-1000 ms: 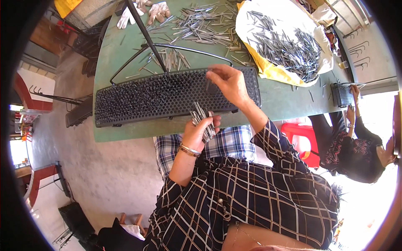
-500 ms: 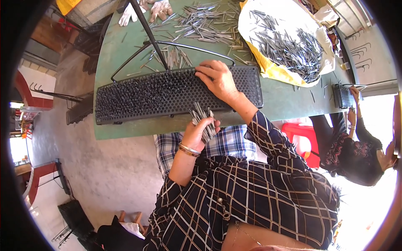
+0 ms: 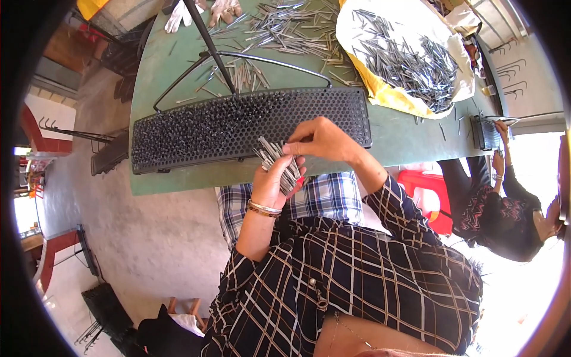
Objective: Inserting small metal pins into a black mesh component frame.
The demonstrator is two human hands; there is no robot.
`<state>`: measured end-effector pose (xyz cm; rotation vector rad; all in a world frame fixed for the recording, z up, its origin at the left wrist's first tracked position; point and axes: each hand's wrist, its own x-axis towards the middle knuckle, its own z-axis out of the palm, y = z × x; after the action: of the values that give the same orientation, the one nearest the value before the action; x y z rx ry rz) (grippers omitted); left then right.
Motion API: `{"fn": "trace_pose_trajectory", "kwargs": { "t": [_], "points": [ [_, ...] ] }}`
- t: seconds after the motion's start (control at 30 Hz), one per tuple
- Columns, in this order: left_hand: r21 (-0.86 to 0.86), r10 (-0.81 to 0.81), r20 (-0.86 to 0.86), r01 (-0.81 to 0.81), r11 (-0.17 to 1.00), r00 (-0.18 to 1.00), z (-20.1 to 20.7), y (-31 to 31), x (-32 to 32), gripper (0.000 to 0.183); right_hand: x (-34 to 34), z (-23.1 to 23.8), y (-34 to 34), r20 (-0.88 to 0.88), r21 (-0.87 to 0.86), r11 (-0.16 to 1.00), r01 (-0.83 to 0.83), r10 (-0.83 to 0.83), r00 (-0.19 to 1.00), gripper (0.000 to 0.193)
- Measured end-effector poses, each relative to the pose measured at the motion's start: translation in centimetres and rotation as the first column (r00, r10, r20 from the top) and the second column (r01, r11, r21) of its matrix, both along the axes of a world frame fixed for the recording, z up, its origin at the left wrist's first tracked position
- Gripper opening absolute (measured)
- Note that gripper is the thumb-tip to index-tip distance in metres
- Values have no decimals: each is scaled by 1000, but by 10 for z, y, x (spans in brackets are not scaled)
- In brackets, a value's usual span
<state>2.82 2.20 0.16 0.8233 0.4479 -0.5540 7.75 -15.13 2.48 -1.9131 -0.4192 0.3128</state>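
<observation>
Holding rods (image 3: pixel 290 171): left hand (image 3: pixel 266 185) | touching: right hand (image 3: pixel 328 140) | rack (image 3: pixel 238 128): near table edge (image 3: pixel 190 185)

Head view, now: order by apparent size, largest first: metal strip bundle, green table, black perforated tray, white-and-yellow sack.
1. Green table
2. Black perforated tray and white-and-yellow sack: areas look close, so not ranked; the tray is wider
3. Metal strip bundle, partly covered by fingers

Grey floor (image 3: pixel 154 238), red plastic chair (image 3: pixel 429 181)
</observation>
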Motion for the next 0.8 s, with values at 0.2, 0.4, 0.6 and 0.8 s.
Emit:
{"fn": "trace_pose_trajectory", "kwargs": {
  "t": [0.2, 0.4, 0.6, 0.8],
  "points": [
    [24, -38, -2, 38, 999, 999, 3, -8, -1, 19, -2, 7, -8, -241, 111, 956, 272, -239, 941, 19],
    [10, -40, -50, 41, 999, 998, -5, -10, -2, 13, 35, -6, -2, 19, 274, 798, 537, -562, 827, 19],
    [-51, -100, -118, 94, 994, 988, -10, -10, -3, 12, 54, -20, 9, 425, 207, 804, 557, -586, 689, 16],
    [-22, -96, -84, 94, 995, 992, -9, -7, -3, 14, 57, -21, 14, 538, 171, 833, 527, -527, 658, 14]
  ]
}}
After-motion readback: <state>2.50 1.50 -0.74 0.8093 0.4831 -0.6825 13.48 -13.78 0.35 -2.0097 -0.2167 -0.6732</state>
